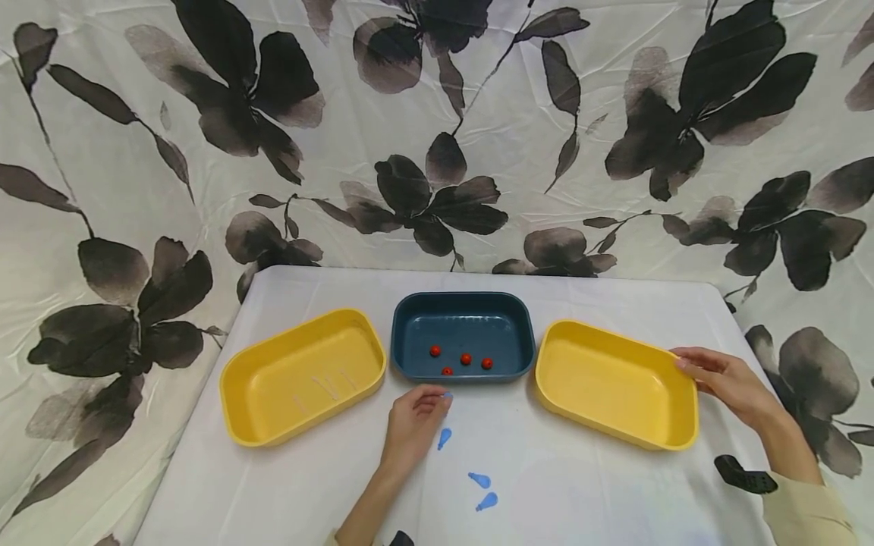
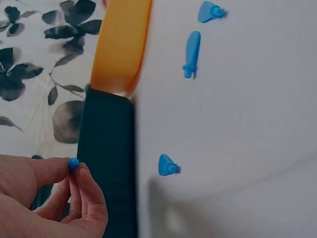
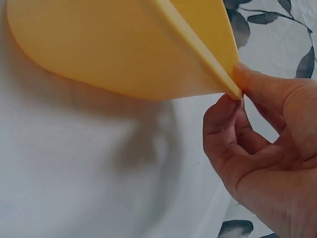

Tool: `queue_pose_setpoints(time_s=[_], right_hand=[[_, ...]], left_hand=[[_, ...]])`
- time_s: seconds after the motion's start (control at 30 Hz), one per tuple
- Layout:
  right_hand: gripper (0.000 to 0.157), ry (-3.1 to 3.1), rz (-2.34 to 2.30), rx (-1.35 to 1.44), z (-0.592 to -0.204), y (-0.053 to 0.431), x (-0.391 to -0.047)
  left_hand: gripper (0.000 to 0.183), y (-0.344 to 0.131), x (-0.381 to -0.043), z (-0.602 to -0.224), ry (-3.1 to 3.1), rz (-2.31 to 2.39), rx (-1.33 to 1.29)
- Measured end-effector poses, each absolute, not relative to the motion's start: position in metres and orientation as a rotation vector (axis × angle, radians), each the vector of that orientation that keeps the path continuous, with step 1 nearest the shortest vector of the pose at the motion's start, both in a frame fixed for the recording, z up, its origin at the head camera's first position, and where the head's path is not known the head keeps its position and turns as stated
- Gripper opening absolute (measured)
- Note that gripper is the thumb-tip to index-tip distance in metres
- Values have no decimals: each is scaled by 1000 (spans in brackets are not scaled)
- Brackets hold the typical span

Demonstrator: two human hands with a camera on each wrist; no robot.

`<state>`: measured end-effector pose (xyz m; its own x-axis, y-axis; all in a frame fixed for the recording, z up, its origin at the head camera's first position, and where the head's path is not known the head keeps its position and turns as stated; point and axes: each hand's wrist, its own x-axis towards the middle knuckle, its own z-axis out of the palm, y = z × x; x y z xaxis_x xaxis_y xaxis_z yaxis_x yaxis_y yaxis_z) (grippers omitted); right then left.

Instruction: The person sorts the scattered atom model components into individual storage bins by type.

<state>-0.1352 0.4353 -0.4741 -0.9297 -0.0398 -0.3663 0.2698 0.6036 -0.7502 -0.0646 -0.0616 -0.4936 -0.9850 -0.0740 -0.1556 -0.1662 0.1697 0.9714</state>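
Between thumb and fingertips, my left hand [image 1: 412,426] pinches a small blue plastic piece [image 2: 74,163], just in front of the dark blue tray [image 1: 464,324]. Most of that piece is hidden by the fingers. Three more blue paddle-shaped pieces with a narrow stub lie on the white table: one piece [image 1: 444,438] beside the left hand, two others [image 1: 487,501] nearer the front. At the right, my right hand [image 1: 740,388] holds the rim of a yellow tray [image 1: 614,387], its thumb on top and curled fingers below in the right wrist view.
Several small red balls [image 1: 466,358] lie in the dark blue tray. Another yellow tray [image 1: 287,371] stands at the left, with a few thin clear sticks [image 1: 325,387] inside. Behind the table [image 1: 546,493] hangs a flowered cloth [image 1: 423,189].
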Motion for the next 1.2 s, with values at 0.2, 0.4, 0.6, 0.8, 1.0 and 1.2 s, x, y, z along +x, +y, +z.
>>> queue_pose_setpoints(time_s=[0.2,0.4,0.6,0.8,1.0,1.2], right_hand=[[71,2470,-1282,192,-473,436,-136],[73,2468,-1281,201,-473,437,-136],[73,2452,-1284,214,-474,437,-137],[74,2505,-1230,227,-475,435,-137],[75,2513,-1242,218,-478,434,-138],[76,2514,-1244,229,-479,435,-138]], left_hand=[[16,-54,-73,-486,2346,1996,-187],[17,-45,-81,-481,2333,2040,-114],[17,-36,-88,-479,2319,2059,-74],[18,-26,-94,-477,2317,2049,-8],[17,-15,-98,-477,2341,2051,17],[16,-2,-102,-475,2328,2031,41]])
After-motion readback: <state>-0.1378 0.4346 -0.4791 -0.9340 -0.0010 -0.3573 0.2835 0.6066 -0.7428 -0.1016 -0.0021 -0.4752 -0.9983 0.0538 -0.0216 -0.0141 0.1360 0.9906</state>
